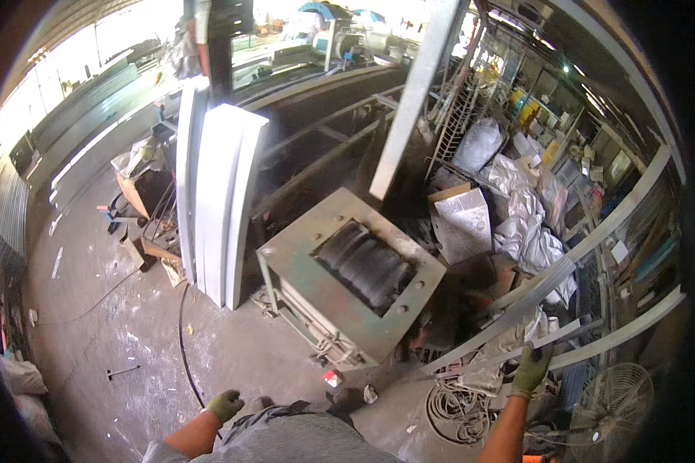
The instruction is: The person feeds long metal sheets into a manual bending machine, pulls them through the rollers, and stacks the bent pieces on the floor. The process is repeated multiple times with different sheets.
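My left hand (225, 404), in a green work glove, is curled closed low at the front, beside a black cable (182, 339) on the floor. Nothing shows in its fingers. At the right, my gloved right hand (530, 372) grips a long pale metal strip (618, 338) that slants up to the right. Ahead of me stands a worn machine with a flat metal top (340, 212). Dark ribbed rollers (367, 266) sit in its square opening.
Tall white metal panels (222, 201) stand left of the machine. A grey post (417, 92) rises behind it. Coiled hose (457, 413) and a round fan (616, 401) are near my right arm. A small T-shaped tool (122, 373) lies on the floor at left.
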Tool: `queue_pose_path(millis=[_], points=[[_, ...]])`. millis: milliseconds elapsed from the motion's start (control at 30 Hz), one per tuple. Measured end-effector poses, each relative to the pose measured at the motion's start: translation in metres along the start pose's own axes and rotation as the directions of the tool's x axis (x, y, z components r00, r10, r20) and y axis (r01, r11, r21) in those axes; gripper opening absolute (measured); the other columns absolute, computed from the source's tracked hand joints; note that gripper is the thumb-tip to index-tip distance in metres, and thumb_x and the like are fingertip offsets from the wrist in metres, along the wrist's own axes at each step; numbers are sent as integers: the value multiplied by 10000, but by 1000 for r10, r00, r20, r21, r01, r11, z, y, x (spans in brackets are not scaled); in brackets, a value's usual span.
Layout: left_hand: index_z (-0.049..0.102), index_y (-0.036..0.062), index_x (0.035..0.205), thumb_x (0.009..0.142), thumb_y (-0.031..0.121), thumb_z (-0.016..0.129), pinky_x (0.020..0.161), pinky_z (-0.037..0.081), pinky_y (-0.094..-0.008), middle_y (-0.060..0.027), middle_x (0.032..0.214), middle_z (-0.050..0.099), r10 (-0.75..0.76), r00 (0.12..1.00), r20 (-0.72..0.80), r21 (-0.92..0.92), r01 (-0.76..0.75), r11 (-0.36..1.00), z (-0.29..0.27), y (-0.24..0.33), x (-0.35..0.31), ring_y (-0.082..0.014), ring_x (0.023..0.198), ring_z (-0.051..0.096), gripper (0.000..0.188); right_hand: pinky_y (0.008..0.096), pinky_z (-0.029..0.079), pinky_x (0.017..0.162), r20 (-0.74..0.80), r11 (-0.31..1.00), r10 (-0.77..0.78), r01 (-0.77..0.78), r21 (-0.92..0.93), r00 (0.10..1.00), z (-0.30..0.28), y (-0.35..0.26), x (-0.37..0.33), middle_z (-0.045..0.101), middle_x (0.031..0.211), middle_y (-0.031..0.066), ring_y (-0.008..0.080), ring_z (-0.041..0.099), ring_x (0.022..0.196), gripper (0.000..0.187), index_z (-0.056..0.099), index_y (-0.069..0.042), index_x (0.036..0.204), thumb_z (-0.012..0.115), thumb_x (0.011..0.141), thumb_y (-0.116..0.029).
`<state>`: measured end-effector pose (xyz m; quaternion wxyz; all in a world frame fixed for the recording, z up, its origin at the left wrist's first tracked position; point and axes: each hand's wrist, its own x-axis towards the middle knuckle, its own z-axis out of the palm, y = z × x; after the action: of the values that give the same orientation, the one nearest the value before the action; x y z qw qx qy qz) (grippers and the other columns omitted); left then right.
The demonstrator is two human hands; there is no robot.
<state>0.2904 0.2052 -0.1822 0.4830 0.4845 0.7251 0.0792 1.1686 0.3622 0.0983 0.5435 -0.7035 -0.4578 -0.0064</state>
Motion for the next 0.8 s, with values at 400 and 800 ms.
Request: queue_pose_path(millis=[400, 800], points=[[528, 68, 1687, 838, 681, 926, 1302, 461, -508, -219, 1749, 519, 578, 812, -83, 280, -537, 796, -115, 8, -33, -416, 1613, 500, 1120, 403, 557, 1127, 287, 777, 68, -231, 586, 956, 182, -352, -149, 778, 1379, 151, 262, 727, 1262, 558, 695, 41, 1486, 756, 1102, -359], [747, 125, 1427, 954, 249, 801, 973, 646, -554, -177, 1387, 793, 619, 742, -257, 321, -538, 779, -166, -46, -60, -451, 1171, 779, 492, 489, 419, 1278, 529, 567, 198, -537, 625, 825, 291, -407, -161, 632, 1612, 139, 308, 579, 1500, 865, 541, -114, 1689, 736, 1050, -664]])
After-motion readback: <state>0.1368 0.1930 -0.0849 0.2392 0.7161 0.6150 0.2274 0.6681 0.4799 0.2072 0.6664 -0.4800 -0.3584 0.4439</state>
